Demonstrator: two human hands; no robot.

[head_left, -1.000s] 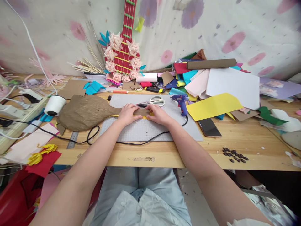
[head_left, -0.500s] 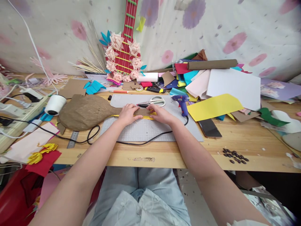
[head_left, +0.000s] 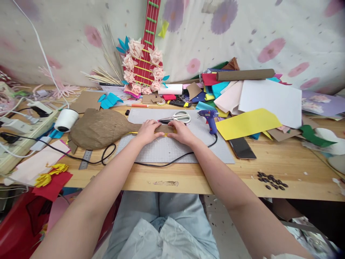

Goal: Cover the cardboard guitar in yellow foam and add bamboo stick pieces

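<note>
Right now your left hand (head_left: 147, 131) and right hand (head_left: 182, 131) lie palm down, side by side, on the narrow neck of the brown paper-covered guitar shape (head_left: 99, 128), fingers bent and pressing over its top edge. Neither hand is closed around it; each only bears down on it. That shape lies flat across the wooden table (head_left: 283, 162), its wide body off to your left and its neck reaching onto the grey cutting mat (head_left: 167, 149). A thin yellow strip (head_left: 165, 135) peeks out between your hands, along the near edge of the neck. Just beyond your fingers rest the scissors (head_left: 175, 117), and to their right lies the blue glue gun (head_left: 209, 118), its black cord curving across the mat in front of your wrists. A white roll (head_left: 65, 119) sits beside the shape's body, and the yellow sheet (head_left: 245, 123) lies well to your right, near the dark phone (head_left: 242, 148).
</note>
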